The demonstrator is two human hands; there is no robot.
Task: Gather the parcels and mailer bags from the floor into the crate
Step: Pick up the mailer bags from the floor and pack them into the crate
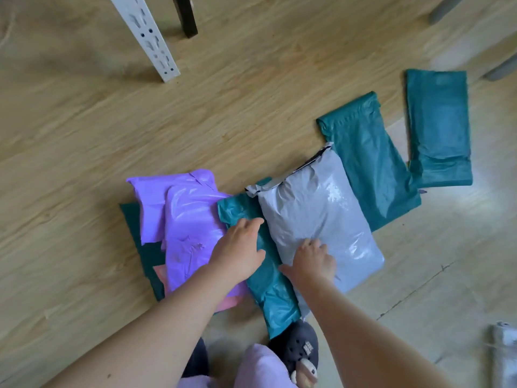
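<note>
In the lower middle of the frame, both bare arms reach down to a cluster of mailer bags on the wooden floor [251, 113]. The left hand [240, 247] lies flat with its fingers [251, 224] nearly straight and close together. It rests on a teal mailer bag [268, 292], and its fingertips touch the edge of the grey mailer bag [321, 214]. The right hand [310, 261] sits on the lower part of that grey bag with the thumb spread out to the left and the fingers bent down into the plastic. Whether they pinch it or only press on it cannot be told.

The grey bag lies partly over the teal one. Left of the hands, two purple mailer bags [190, 219] overlap on a dark green flat parcel [131, 219], and a pink piece [159, 273] shows at their lower edge. To the right of the grey bag, a second teal bag [372, 169] lies partly beneath it. A third teal bag [439, 130] lies just beside that one, towards the right edge of the frame.

At upper left stand a white perforated post [145, 37] and a black furniture leg [186, 15]. At the bottom centre are a dark grey clog [296, 345] and a lilac trouser leg [260, 365].
</note>
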